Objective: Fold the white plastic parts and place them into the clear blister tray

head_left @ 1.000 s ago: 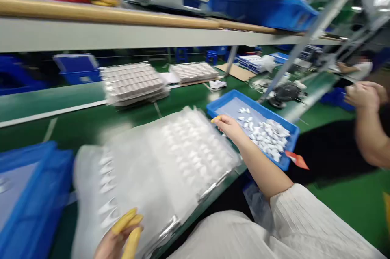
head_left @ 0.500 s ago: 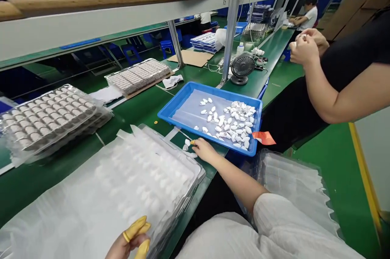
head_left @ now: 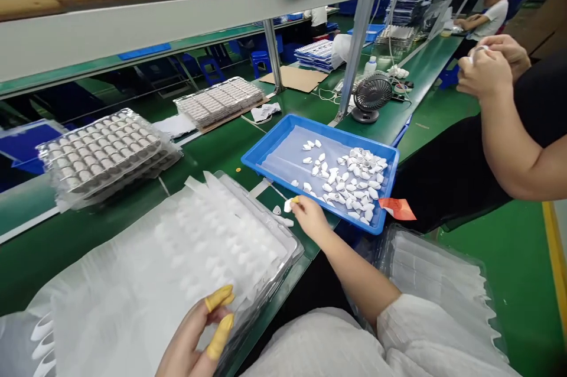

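My right hand (head_left: 312,218) pinches a small white hollow plastic piece (head_left: 287,205) between fingertips with a yellow finger cot. Just below it on the green bench lie a couple more white pieces (head_left: 283,221). Beyond them stands a blue tray (head_left: 270,173), lined with a translucent sheet and holding many such pieces (head_left: 354,179). My left hand (head_left: 199,330), in yellow finger cots, hangs over the near edge of a clear plastic tray stack (head_left: 295,250). Its fingers are apart and hold nothing. A thin white sheet (head_left: 106,282) covers most of that stack; rows of white shapes show faintly through.
Filled clear trays (head_left: 106,149) are stacked at the left, with another stack (head_left: 221,102) behind. A black fan (head_left: 372,96) stands beside a metal post (head_left: 358,40). An orange paper (head_left: 398,209) sticks out at the blue tray's corner. A co-worker's hands (head_left: 491,70) are at the right.
My right hand has picked up a white piece from the bench. My left hand has risen slightly, with its fingers still apart. The camera view has swung to the left.
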{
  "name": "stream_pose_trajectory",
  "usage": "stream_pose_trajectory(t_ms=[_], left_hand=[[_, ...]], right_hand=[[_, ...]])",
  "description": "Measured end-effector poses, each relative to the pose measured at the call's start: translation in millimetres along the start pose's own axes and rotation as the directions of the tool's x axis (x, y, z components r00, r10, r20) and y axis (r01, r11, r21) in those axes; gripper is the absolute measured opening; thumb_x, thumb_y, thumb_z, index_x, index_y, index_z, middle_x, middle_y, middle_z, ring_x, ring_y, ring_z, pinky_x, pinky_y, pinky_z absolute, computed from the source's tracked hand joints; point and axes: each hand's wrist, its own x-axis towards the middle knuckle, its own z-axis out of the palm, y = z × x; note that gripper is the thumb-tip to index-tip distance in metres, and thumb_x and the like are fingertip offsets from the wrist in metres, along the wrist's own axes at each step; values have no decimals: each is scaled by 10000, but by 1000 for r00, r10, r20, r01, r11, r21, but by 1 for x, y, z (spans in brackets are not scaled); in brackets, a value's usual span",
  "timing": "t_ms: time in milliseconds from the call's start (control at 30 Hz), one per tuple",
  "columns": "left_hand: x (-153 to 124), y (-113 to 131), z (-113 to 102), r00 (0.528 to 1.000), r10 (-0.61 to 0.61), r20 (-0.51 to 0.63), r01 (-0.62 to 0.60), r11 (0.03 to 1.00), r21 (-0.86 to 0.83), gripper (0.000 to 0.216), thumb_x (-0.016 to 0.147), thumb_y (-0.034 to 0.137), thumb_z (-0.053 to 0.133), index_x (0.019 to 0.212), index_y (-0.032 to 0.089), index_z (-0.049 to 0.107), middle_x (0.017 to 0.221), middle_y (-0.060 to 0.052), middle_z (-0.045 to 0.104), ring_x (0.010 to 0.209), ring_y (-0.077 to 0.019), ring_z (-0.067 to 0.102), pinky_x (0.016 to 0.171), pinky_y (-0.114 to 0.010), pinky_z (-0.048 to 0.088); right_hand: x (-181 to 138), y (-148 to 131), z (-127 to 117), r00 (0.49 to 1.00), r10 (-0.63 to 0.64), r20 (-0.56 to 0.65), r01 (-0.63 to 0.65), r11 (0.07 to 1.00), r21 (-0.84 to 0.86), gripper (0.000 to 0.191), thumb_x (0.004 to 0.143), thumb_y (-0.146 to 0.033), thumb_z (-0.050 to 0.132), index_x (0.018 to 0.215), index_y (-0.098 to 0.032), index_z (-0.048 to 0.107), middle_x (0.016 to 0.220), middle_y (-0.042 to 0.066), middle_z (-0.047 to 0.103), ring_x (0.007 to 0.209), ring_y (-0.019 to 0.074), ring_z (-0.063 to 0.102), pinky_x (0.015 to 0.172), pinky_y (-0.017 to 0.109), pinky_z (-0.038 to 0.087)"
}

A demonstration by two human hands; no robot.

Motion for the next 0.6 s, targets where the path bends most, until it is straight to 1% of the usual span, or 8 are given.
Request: stream_pose_trajectory(t_ms=[33,67,133,167,267,433,500,600], left_hand=[[3,4,1,999,15,42,-15,1000,-6,480,840,588,552,1177,250,602,1120,-78,655,1081,-296,607,1035,-491,431],[7,7,2,995,33,89,-31,999,-22,482,850,556,562,1217,244,576,1144,-90,642,1076,-287,601,1016,-487,441],[13,12,7,981,105,164,-91,992,-91,505,894,483,540,1327,229,481,1139,-100,626,1007,-242,608,982,-456,458],[15,13,10,972,154,177,-129,981,-144,511,913,450,525,1363,224,439,1103,-93,625,956,-216,610,951,-430,475],[15,9,18,945,270,186,-213,936,-280,470,932,390,517,1361,218,430,1000,-56,604,815,-160,584,846,-355,499],[1,-6,13,948,255,191,-196,939,-281,380,919,365,551,1266,210,526,923,-38,612,818,-173,578,791,-328,489],[-4,-10,5,952,246,180,-200,950,-242,349,908,367,571,1221,212,560,930,-39,628,822,-180,587,783,-325,488],[-11,-15,-5,959,245,142,-209,951,-227,306,901,372,582,1161,213,601,979,-50,651,872,-197,609,799,-323,490]], right_hand=[[-14,-10,-7,1000,-4,25,1,994,111,277,985,-370,340,891,-192,530,828,41,614,707,155,577,612,263,416],[-28,-21,-12,996,-6,86,-20,954,300,280,974,-408,368,886,-193,526,773,24,602,645,142,564,570,252,405],[-53,-43,-17,966,-36,255,-123,806,579,285,915,-461,495,833,-190,528,690,-4,573,560,118,535,507,231,369],[-64,-53,-17,942,-57,330,-182,740,648,296,874,-471,562,802,-185,533,667,-11,565,541,109,526,492,224,353],[-88,-76,-7,892,-84,444,-267,695,667,343,804,-495,651,748,-176,538,632,-23,553,520,93,514,477,213,324],[-104,-95,19,846,-122,519,-296,702,647,379,802,-542,622,739,-188,502,593,-40,515,512,93,476,475,218,312],[-108,-102,29,837,-155,524,-250,744,620,378,785,-533,646,738,-196,482,603,-49,490,528,91,449,489,221,317],[-114,-114,39,864,-166,475,-99,869,484,438,661,-474,784,716,-203,445,625,-70,426,544,82,377,482,216,277]])
